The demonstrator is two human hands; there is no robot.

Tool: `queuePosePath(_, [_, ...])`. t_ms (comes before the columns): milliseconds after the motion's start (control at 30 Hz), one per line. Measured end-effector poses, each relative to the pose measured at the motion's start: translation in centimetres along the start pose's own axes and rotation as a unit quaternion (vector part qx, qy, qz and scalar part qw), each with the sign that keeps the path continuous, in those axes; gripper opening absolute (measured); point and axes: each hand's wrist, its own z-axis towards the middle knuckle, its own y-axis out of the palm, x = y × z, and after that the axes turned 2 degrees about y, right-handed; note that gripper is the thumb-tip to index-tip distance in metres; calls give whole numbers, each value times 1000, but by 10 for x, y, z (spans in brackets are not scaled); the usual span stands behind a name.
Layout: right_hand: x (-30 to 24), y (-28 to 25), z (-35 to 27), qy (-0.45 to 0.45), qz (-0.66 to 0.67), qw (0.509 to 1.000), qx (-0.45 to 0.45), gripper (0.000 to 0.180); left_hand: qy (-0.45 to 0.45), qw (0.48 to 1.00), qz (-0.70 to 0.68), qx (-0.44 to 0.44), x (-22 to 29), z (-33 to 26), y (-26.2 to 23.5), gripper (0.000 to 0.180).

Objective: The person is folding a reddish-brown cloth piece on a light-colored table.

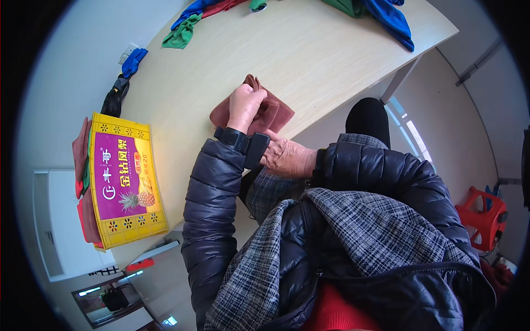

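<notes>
A brownish-pink cloth, folded in layers, lies at the near edge of the table. My left hand is closed on its upper folds, which bunch up past the fingers. Below it, my right hand reaches in from the right, its fingers bent at the cloth's near edge and closed on it. A black device strapped to my left wrist hides part of those fingers.
A yellow and purple cardboard box with cloths in it stands at the left on the pale table. Green cloth and blue cloth lie along the far side. A black bag-like thing is at the left edge. A red plastic stool stands at right.
</notes>
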Motion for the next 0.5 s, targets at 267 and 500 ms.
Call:
queuePosePath(267, [1,-12,5,25,5,1000,-12,66,27,997,-66,-21,6,-38,-28,31])
queuePosePath(500, [11,-22,-11,14,90,995,47,52,276,916,255,140,-39,-137,-34,26])
